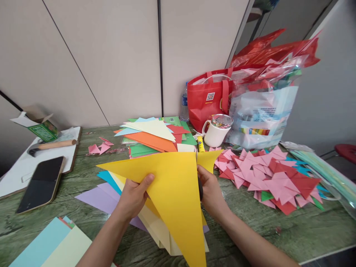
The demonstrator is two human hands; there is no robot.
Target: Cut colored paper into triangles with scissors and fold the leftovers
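Note:
A large sheet of yellow paper [172, 185] is raised over the table, pinched between the thumb and fingers of my left hand [137, 194]. At its right edge my right hand [210, 189] is closed round scissors [200, 189]; only a bit of their dark handle shows, and the blades are mostly hidden. A narrower yellow piece [208, 160] stands out to the right of the cut line, above my right hand. Beneath the sheet lie cream paper [160, 230], purple paper [96, 197] and blue paper [109, 180], partly covered by it.
Folded pink and red paper pieces [269, 174] are heaped at right. Behind stand a white mug [217, 133], a glue stick [200, 144], a red bag [205, 107] and a plastic bag [258, 115]. Stacked coloured paper [152, 139] lies centre back; a phone [41, 183] and hammer [52, 145] lie left.

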